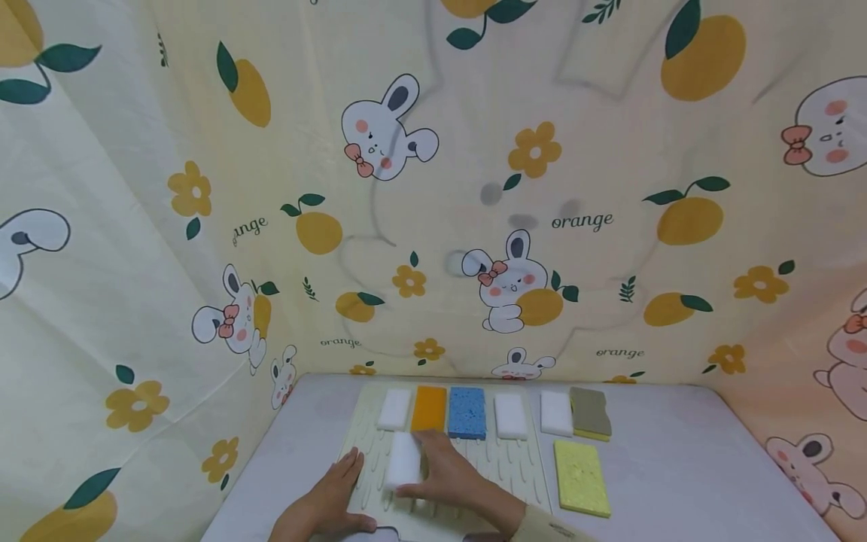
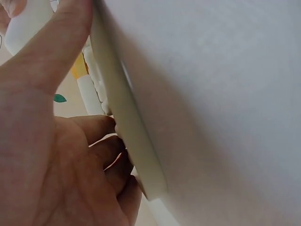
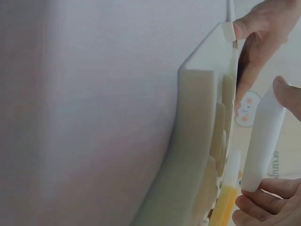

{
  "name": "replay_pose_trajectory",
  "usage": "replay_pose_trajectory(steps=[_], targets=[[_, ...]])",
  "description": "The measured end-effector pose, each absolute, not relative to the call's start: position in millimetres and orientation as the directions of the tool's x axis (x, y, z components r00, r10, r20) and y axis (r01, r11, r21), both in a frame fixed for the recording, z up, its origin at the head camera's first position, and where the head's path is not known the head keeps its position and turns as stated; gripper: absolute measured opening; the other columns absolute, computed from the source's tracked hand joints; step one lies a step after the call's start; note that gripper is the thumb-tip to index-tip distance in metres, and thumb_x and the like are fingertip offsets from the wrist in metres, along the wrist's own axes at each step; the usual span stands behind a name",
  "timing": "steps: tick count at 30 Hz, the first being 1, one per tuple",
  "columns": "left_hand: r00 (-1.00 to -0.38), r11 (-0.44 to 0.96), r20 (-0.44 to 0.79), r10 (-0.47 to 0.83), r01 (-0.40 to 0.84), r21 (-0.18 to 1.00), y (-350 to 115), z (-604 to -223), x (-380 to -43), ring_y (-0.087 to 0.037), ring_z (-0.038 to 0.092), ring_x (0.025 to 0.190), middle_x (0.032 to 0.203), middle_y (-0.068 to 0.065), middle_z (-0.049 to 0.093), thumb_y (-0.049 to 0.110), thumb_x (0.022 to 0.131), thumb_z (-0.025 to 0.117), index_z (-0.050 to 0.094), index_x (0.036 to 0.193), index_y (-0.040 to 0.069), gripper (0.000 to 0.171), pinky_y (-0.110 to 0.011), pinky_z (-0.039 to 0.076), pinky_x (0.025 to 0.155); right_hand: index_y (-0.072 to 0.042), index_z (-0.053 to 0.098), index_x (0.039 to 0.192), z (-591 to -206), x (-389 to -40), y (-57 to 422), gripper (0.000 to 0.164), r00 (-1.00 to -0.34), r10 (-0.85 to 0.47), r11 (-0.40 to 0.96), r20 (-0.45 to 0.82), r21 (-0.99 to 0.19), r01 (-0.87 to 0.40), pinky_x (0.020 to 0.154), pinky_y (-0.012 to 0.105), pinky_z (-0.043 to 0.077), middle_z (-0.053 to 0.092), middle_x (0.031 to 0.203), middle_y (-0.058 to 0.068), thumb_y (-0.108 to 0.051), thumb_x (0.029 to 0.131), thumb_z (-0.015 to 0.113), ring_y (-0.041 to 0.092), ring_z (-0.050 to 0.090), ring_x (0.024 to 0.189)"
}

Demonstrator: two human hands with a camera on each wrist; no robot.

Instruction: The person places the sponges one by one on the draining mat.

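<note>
My right hand [image 1: 450,470] grips a white sponge block [image 1: 404,459] by its two ends, thumb at one and fingertips at the other. In the right wrist view, this white sponge [image 3: 263,141] is held tilted, apart from the cream ridged drainboard [image 3: 188,141]. My left hand [image 1: 328,497] rests at the board's left front corner, fingers extended along its side. The left wrist view shows those fingertips touching the board's edge [image 2: 136,150]. Along the back of the board lie a white sponge [image 1: 393,409], an orange sponge [image 1: 429,409], a blue sponge [image 1: 467,412] and another white sponge [image 1: 511,415].
On the grey-white table [image 1: 664,467], right of the board, lie a white sponge [image 1: 556,413], a grey-topped yellow sponge [image 1: 591,412] and a flat yellow sponge [image 1: 582,478]. A curtain [image 1: 447,211] printed with rabbits and oranges encloses the back and sides.
</note>
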State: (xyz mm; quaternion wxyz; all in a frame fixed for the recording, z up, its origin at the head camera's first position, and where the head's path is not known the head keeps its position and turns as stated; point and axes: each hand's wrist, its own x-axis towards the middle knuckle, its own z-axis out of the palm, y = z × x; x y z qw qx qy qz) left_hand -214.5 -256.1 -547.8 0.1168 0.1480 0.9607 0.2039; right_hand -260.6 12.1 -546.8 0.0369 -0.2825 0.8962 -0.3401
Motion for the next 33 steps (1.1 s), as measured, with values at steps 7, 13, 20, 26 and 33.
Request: replay_pose_trajectory(steps=[7, 13, 20, 26, 33], targets=[[-0.919, 0.858, -0.143, 0.368, 0.276, 0.433, -263, -563, -218, -0.055, 0.028, 0.155, 0.167, -0.038, 0.028, 0.067, 0.078, 0.087, 0.033, 0.159, -0.015, 0.127, -0.071, 0.028, 0.122, -0.003, 0.047, 0.159, -550, -264, 0, 0.11, -0.835, -0.547, 0.626, 0.067, -0.63, -0.46, 0.116, 0.053, 0.049, 0.053, 0.155, 0.016, -0.066, 0.079, 0.089, 0.028, 0.054, 0.136], [-0.924, 0.874, -0.157, 0.349, 0.259, 0.412, -264, -570, -223, -0.055, 0.029, 0.155, 0.169, -0.036, 0.027, 0.072, 0.075, 0.085, 0.032, 0.161, -0.012, 0.132, -0.071, 0.029, 0.122, -0.004, 0.049, 0.157, -551, -266, -10, 0.108, -0.832, -0.554, 0.647, 0.042, -0.607, -0.461, 0.116, 0.051, 0.05, 0.055, 0.155, 0.015, -0.066, 0.079, 0.089, 0.026, 0.054, 0.137], [-0.929, 0.864, -0.141, 0.341, 0.251, 0.437, -270, -583, -228, -0.055, 0.029, 0.155, 0.17, -0.034, 0.027, 0.076, 0.072, 0.084, 0.033, 0.162, -0.01, 0.135, -0.073, 0.03, 0.121, -0.004, 0.05, 0.156, -553, -271, -18, 0.108, -0.827, -0.562, 0.659, 0.031, -0.586, -0.47, 0.112, 0.046, 0.053, 0.057, 0.151, 0.014, -0.068, 0.078, 0.088, 0.022, 0.056, 0.133], [-0.921, 0.839, -0.092, 0.379, 0.3, 0.454, -273, -591, -228, -0.056, 0.031, 0.153, 0.167, -0.038, 0.03, 0.078, 0.072, 0.083, 0.034, 0.159, -0.015, 0.136, -0.074, 0.031, 0.119, -0.006, 0.054, 0.153, -553, -272, -22, 0.103, -0.817, -0.576, 0.668, 0.037, -0.555, -0.496, 0.106, 0.04, 0.055, 0.061, 0.146, 0.01, -0.069, 0.079, 0.088, 0.016, 0.057, 0.124], [-0.929, 0.877, -0.167, 0.332, 0.238, 0.418, -262, -566, -222, -0.053, 0.03, 0.156, 0.169, -0.035, 0.028, 0.063, 0.078, 0.089, 0.034, 0.16, -0.013, 0.125, -0.071, 0.029, 0.122, -0.006, 0.052, 0.155, -547, -268, -27, 0.107, -0.822, -0.569, 0.707, 0.023, -0.498, -0.503, 0.112, 0.046, 0.053, 0.058, 0.152, 0.01, -0.072, 0.077, 0.086, 0.023, 0.053, 0.138]])
